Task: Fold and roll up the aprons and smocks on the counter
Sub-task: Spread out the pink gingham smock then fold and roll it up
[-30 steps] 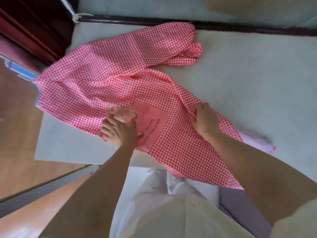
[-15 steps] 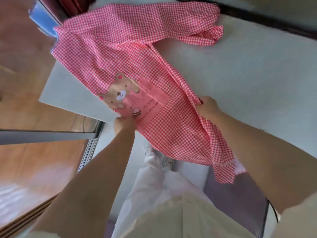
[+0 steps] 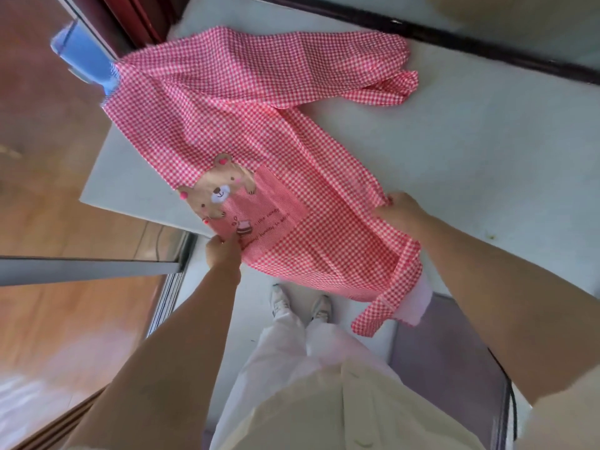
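Holding the smock by two edges. Left grip is pinched closed on the hem just below the bear pocket. Right grip is clenched on the side edge where the near sleeve starts. Both are closed on cloth.

Smock lies face up, mostly flat on the tabletop, with the hem end overhanging the near edge toward me. Near sleeve and its pink cuff dangle off that edge. Far sleeve runs along the back, cuff bunched.

My read on handling: thin, light, limp weave with no stiffness. It'll drag and wrinkle rather than slide clean, but it's not fragile. Pocket patch is the one thicker zone. I'd take it at hems and seams, two points at once, and keep tension between them or it sags.

Tabletop is pale and matte, probably a bit grippy. Dark strip runs along its back. Wood floor is on the left, with a dark red frame and a blue item at the far-left corner. Smock corner is touching or overlapping the blue item, can't tell which.
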### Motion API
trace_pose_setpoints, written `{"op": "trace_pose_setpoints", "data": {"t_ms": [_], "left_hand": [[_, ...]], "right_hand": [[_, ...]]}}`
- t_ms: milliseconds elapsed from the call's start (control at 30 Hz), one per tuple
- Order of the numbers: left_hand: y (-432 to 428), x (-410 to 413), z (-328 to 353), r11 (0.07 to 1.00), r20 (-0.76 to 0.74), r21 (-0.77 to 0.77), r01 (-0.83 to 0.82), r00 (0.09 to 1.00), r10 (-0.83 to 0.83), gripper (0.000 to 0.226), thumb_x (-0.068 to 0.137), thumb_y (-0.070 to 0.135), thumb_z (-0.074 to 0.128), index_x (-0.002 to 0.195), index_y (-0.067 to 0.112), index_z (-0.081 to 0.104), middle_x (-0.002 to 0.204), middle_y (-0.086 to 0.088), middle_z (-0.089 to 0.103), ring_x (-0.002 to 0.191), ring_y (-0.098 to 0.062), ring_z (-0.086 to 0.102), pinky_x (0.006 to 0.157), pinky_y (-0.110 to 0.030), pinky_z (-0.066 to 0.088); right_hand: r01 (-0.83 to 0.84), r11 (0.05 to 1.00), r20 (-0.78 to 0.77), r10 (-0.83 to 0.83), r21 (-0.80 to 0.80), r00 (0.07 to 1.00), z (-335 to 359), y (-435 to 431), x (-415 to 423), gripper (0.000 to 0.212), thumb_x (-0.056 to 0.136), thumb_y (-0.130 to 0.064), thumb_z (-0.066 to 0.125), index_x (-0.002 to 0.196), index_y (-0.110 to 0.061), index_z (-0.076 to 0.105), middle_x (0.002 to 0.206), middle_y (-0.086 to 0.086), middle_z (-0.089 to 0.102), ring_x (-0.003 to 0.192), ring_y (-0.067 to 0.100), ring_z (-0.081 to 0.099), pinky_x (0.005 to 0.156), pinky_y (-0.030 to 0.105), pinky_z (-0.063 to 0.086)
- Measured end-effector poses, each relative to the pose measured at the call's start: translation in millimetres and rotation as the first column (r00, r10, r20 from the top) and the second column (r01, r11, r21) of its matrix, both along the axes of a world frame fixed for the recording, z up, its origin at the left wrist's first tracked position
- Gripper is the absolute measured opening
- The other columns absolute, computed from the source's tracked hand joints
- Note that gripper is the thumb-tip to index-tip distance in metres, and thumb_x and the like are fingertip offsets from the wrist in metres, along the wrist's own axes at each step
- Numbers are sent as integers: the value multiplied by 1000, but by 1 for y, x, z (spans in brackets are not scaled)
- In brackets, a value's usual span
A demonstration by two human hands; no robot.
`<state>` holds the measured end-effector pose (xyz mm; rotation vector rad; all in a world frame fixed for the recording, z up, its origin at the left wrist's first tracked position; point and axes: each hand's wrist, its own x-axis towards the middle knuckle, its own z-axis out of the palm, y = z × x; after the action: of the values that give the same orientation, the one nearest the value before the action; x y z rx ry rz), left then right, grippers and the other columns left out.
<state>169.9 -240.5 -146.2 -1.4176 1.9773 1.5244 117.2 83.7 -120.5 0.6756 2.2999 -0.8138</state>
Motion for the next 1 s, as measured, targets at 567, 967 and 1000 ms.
{"op": "trace_pose_setpoints", "data": {"t_ms": [567, 967, 1000], "left_hand": [[15, 33, 16, 796, 111, -429, 427, 900, -422, 61, 87, 43, 60, 130, 4, 40, 129, -19, 43, 118, -33, 44, 98, -42, 41], [48, 35, 40, 779, -105, -342, 525, 803, -587, 15, 93, 8, 43, 81, 7, 52, 61, 4, 47, 53, -12, 42, 48, -25, 28], [44, 37, 40, 775, -97, -357, 521, 805, -585, 14, 94, 8, 44, 83, 7, 53, 62, 4, 47, 53, -10, 41, 48, -25, 26]], "right_hand": [[63, 784, 308, 167, -617, 936, 25, -51, 61, 54, 87, -7, 65, 137, -12, 47, 128, 11, 62, 116, 30, 60, 107, 46, 43], [-164, 946, -174, 118, -281, 978, 14, -84, 62, 30, 96, -31, 54, 109, -6, 63, 106, 12, 67, 95, 24, 62, 91, 43, 51], [-98, 984, -233, 61, -148, 971, 9, -82, 58, 38, 92, -38, 54, 111, -5, 60, 105, 10, 64, 96, 24, 61, 87, 42, 51]]}}
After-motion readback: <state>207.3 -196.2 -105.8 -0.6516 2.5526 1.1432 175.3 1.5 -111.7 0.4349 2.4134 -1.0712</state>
